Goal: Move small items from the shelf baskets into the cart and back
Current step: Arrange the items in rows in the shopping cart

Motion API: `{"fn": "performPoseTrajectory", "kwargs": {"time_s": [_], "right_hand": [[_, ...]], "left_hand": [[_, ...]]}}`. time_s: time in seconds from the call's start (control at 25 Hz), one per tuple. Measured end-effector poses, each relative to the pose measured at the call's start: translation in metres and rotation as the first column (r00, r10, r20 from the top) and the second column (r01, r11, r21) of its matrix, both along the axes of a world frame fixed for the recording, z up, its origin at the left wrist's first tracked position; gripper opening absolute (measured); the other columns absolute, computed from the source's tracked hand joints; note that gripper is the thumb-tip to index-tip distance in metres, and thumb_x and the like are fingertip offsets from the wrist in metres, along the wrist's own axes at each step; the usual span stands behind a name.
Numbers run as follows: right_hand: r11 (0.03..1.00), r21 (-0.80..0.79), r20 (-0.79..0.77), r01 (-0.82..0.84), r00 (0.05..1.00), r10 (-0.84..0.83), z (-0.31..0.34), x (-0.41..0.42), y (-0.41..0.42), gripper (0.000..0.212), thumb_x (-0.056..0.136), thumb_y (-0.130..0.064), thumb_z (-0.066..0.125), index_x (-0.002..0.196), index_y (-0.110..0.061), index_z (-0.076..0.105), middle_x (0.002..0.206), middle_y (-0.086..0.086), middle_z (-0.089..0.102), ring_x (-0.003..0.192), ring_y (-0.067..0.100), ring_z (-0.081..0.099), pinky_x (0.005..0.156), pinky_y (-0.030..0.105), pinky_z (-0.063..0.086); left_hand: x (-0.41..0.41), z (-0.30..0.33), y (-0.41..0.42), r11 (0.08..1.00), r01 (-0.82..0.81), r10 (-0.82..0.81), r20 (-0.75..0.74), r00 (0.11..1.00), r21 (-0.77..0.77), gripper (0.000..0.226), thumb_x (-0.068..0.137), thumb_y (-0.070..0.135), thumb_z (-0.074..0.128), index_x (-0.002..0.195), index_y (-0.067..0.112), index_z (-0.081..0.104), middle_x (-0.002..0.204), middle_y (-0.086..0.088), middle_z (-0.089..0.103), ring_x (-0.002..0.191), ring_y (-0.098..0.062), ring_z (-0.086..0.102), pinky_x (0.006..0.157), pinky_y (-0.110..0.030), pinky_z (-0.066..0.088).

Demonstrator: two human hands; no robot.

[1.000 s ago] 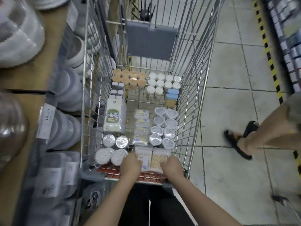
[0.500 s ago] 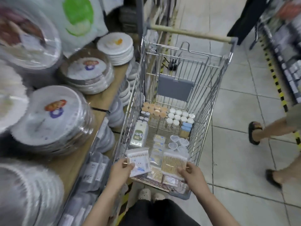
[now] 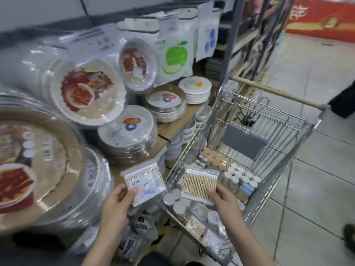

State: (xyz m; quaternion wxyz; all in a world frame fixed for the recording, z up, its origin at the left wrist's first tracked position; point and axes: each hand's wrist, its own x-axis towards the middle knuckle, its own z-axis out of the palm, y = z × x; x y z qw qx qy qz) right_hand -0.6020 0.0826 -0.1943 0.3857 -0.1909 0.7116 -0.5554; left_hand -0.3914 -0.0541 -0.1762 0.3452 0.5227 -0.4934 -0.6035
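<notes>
Packs of cotton swabs sit one in each grip: left hand [image 3: 115, 203] pinches the labelled pack [image 3: 144, 182], right hand [image 3: 223, 200] the plain pack [image 3: 199, 183], lifted above the cart [image 3: 272, 191], probably heading shelfward.

Big plate pack [image 3: 32, 169]: cut off by the left edge, blurred.
Label on left packet [image 3: 144, 182]: print too small to read; lower corner hidden under the left hand's [image 3: 115, 204] thumb.
Right packet [image 3: 199, 184]: lower edge hidden by the right hand [image 3: 223, 202].
Cart [image 3: 299, 129]: near end hidden behind the forearms.
Jars in cart [image 3: 240, 175]: contents too small to tell.
Red banner [image 3: 322, 16]: cut off, lettering blurred.
Shoe [image 3: 349, 235]: cut by the right edge.
</notes>
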Motion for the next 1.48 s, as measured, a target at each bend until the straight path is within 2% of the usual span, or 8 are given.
{"fn": "performPoseTrajectory", "kwargs": {"time_s": [0.12, 0.24, 0.44, 0.56, 0.64, 0.96, 1.2, 1.48], "right_hand": [[0.996, -0.052, -0.022, -0.068, 0.998, 0.067, 0.018, 0.013, -0.007, 0.021, 0.096, -0.023, 0.053, 0.112, -0.021, 0.065, 0.108, -0.007, 0.070, 0.101, 0.010, 0.065, 0.079, 0.027, 0.054], [0.983, -0.096, -0.071, -0.155, 0.986, 0.149, 0.040, 0.028, -0.014, 0.017, 0.096, -0.022, 0.052, 0.103, -0.026, 0.067, 0.100, -0.008, 0.072, 0.095, 0.011, 0.067, 0.087, 0.037, 0.055], [0.953, -0.183, -0.059, -0.242, 0.970, 0.235, 0.063, 0.085, -0.017, 0.016, 0.096, -0.022, 0.053, 0.097, -0.025, 0.068, 0.096, -0.006, 0.074, 0.091, 0.012, 0.068, 0.071, 0.026, 0.053], [0.938, -0.192, -0.022, -0.289, 0.957, 0.290, 0.066, 0.139, -0.013, 0.016, 0.094, -0.025, 0.054, 0.101, -0.023, 0.069, 0.099, -0.004, 0.073, 0.098, 0.018, 0.067, 0.088, 0.040, 0.052], [0.923, -0.184, 0.000, -0.339, 0.939, 0.345, 0.069, 0.180, -0.005, 0.017, 0.092, -0.027, 0.055, 0.097, -0.022, 0.071, 0.099, -0.001, 0.074, 0.101, 0.023, 0.066, 0.093, 0.045, 0.049], [0.736, -0.168, -0.050, -0.656, 0.751, 0.658, 0.093, 0.338, 0.035, 0.025, 0.078, -0.040, 0.057, 0.093, -0.025, 0.071, 0.096, -0.005, 0.074, 0.094, 0.016, 0.068, 0.093, 0.045, 0.050], [0.523, -0.220, -0.129, -0.823, 0.556, 0.821, 0.115, 0.401, 0.036, 0.019, 0.092, -0.020, 0.052, 0.102, -0.019, 0.068, 0.096, -0.008, 0.074, 0.092, 0.007, 0.068, 0.073, 0.015, 0.051], [0.484, -0.248, -0.046, -0.839, 0.509, 0.859, 0.134, 0.432, -0.009, 0.020, 0.093, -0.019, 0.051, 0.102, -0.019, 0.069, 0.097, -0.002, 0.074, 0.093, 0.015, 0.069, 0.093, 0.044, 0.051]], "left_hand": [[0.023, 0.013, 0.008, 0.994, -0.108, 0.106, -0.040, 0.994, -0.035, 0.031, 0.083, 0.023, 0.068, 0.108, 0.005, 0.064, 0.104, -0.011, 0.069, 0.101, -0.031, 0.064, 0.095, -0.050, 0.047], [0.045, 0.035, 0.022, 0.979, -0.172, 0.162, -0.098, 0.982, -0.105, 0.013, 0.086, 0.012, 0.064, 0.097, 0.008, 0.066, 0.093, -0.006, 0.071, 0.094, -0.028, 0.064, 0.088, -0.041, 0.047], [0.114, 0.061, 0.062, 0.946, -0.259, 0.236, -0.131, 0.963, -0.194, 0.007, 0.086, 0.010, 0.064, 0.085, 0.014, 0.070, 0.083, -0.003, 0.073, 0.081, -0.017, 0.065, 0.080, -0.033, 0.048], [0.179, 0.068, 0.096, 0.912, -0.360, 0.337, -0.142, 0.931, -0.194, 0.009, 0.087, 0.006, 0.061, 0.086, 0.011, 0.068, 0.080, -0.001, 0.074, 0.073, -0.012, 0.064, 0.064, -0.024, 0.050], [0.224, 0.071, 0.120, 0.883, -0.432, 0.410, -0.147, 0.900, -0.186, 0.010, 0.087, 0.005, 0.060, 0.087, 0.011, 0.068, 0.082, -0.001, 0.074, 0.074, -0.011, 0.065, 0.066, -0.020, 0.051], [0.360, 0.083, 0.213, 0.754, -0.633, 0.623, -0.118, 0.774, -0.173, 0.006, 0.085, 0.009, 0.064, 0.086, 0.012, 0.069, 0.084, -0.003, 0.074, 0.083, -0.020, 0.066, 0.078, -0.032, 0.050], [0.396, 0.100, 0.231, 0.730, -0.645, 0.640, -0.105, 0.761, -0.224, 0.015, 0.076, 0.035, 0.071, 0.087, 0.025, 0.072, 0.091, -0.010, 0.071, 0.088, -0.030, 0.065, 0.085, -0.046, 0.050], [0.400, 0.125, 0.200, 0.721, -0.646, 0.640, -0.117, 0.760, -0.253, 0.026, 0.075, 0.034, 0.062, 0.094, 0.019, 0.071, 0.094, -0.007, 0.072, 0.093, -0.029, 0.066, 0.090, -0.049, 0.051]]}}
